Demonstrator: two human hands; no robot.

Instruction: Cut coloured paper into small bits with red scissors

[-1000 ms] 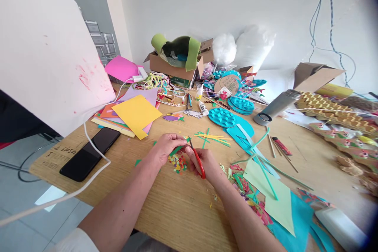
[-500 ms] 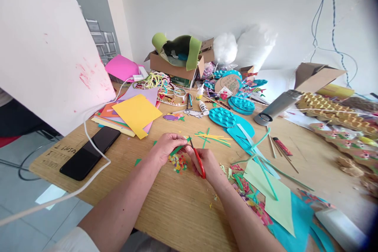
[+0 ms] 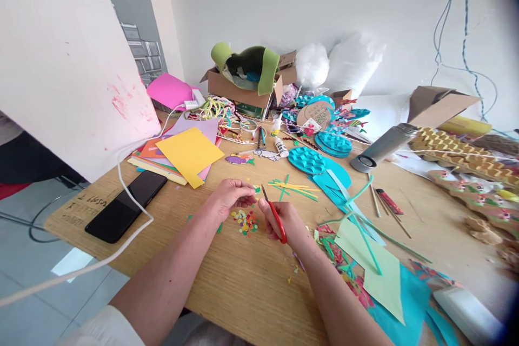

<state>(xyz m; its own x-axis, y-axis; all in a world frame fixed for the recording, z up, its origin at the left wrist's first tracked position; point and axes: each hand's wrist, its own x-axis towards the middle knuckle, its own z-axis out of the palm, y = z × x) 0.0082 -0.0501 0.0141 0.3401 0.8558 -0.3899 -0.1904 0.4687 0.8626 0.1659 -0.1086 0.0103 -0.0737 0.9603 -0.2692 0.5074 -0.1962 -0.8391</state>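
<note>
My left hand (image 3: 232,195) is closed in a pinch over the table, with a small piece of green paper (image 3: 257,189) showing at its fingertips. Red-handled scissors (image 3: 278,220) are gripped in my right hand (image 3: 291,223), their dark blades pointing up and away, close beside the left fingertips. Below and between both hands lies a pile of small coloured paper bits (image 3: 245,222), mostly yellow, red, white and green. Thin green and yellow paper strips (image 3: 298,189) lie crossed just beyond the right hand. Another bit of green paper (image 3: 219,228) shows by the left wrist.
At left lie a black phone (image 3: 125,206), a white cable (image 3: 135,203) and stacked coloured paper (image 3: 190,152). Blue egg-tray pieces (image 3: 307,161), glue bottles (image 3: 281,147) and a grey flask (image 3: 385,146) stand or lie beyond. Paper scraps (image 3: 344,265) and light green paper (image 3: 371,259) are at right.
The scissors have drawn slightly right, apart from the left fingertips. The green strip that ran across the left hand's fingers now shows only as a small piece.
</note>
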